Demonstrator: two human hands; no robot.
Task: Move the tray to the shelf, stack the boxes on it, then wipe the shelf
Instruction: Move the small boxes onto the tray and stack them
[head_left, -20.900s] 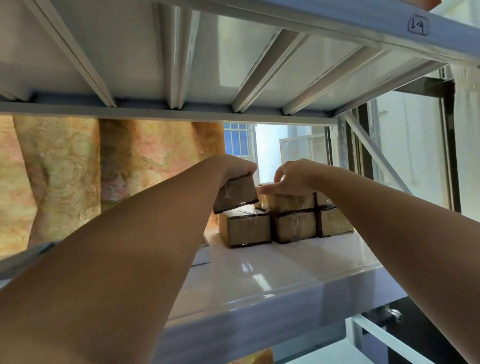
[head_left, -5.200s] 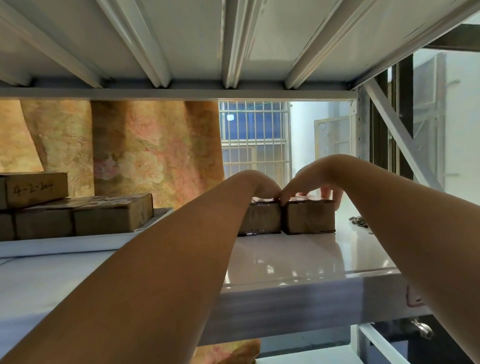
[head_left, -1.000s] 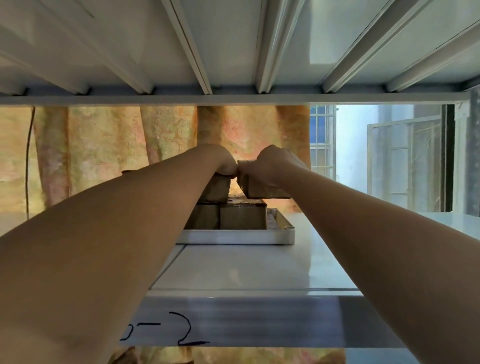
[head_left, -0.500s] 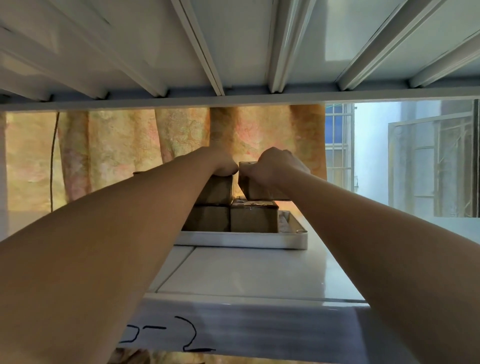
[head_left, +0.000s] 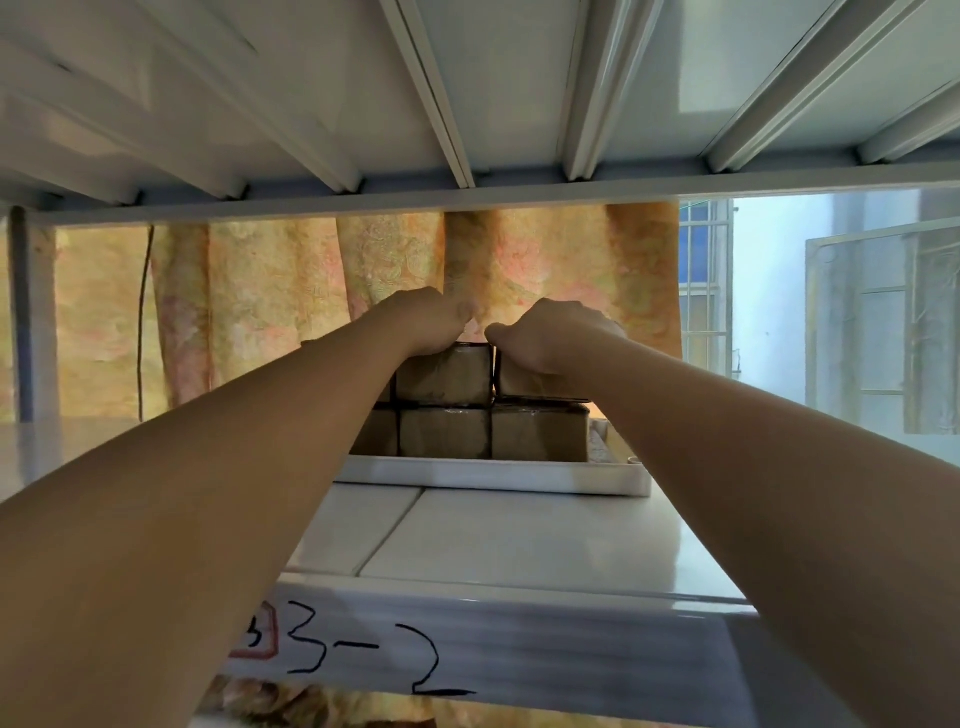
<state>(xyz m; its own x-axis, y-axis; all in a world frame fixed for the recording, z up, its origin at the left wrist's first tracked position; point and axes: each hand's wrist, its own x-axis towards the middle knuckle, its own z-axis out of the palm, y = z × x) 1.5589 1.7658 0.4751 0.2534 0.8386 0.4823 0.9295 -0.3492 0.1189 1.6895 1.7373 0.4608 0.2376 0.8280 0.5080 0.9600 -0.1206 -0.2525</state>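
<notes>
A white tray (head_left: 493, 475) stands on the white shelf (head_left: 519, 545) in the head view, holding brown taped boxes in two layers. The lower boxes (head_left: 537, 434) sit side by side. My left hand (head_left: 434, 322) grips the top of an upper box (head_left: 444, 382). My right hand (head_left: 550, 332) grips the upper box (head_left: 519, 384) beside it, which rests on the lower right box. My knuckles almost meet above the stack. The boxes further left are hidden by my left forearm.
The shelf above (head_left: 467, 104) hangs low over the stack, with metal ribs. A patterned curtain (head_left: 285, 301) hangs behind. A barred window (head_left: 706, 291) and an open window frame (head_left: 883, 332) are at the right. The shelf's front edge (head_left: 493, 644) bears handwritten marks.
Both hands have come down with their boxes; the right box, held above the stack before, now sits on the lower layer. The camera has moved closer.
</notes>
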